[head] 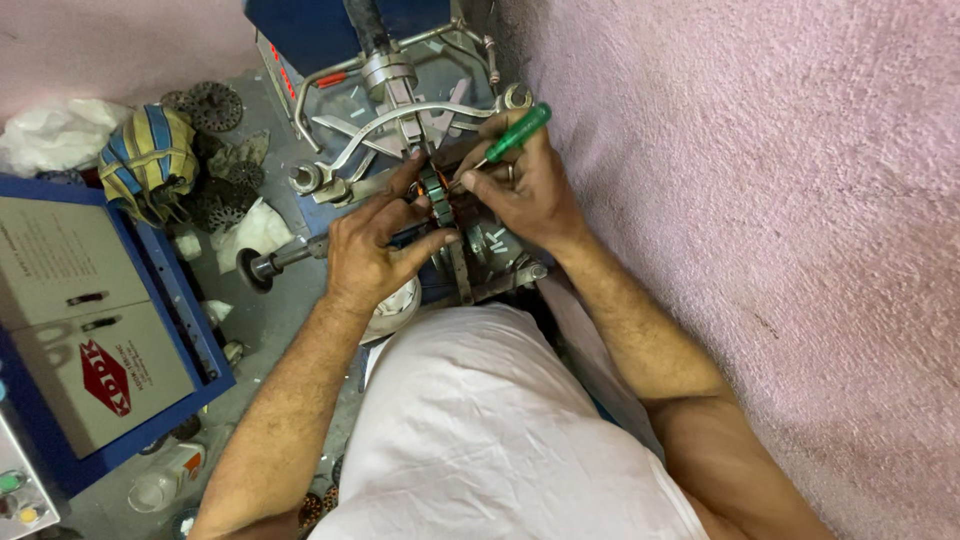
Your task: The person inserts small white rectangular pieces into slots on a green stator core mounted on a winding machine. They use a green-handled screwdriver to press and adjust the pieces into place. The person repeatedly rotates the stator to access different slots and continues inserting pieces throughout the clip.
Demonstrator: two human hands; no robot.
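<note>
A blue machine (330,40) with curved metal arms stood at the top, and everything else lay below it. Just under its spindle sat a small dark wound core (437,195) edged with copper wire. The left hand (375,245), forearm angled up from lower left, pinched the core between thumb and curled fingers. The right hand (525,185), wrist bent inward, had its fingers clamped on a green-handled screwdriver (510,138), tip at the core.

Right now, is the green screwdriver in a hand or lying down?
In hand: the right hand holds the green screwdriver, tip toward the metal part.
</note>
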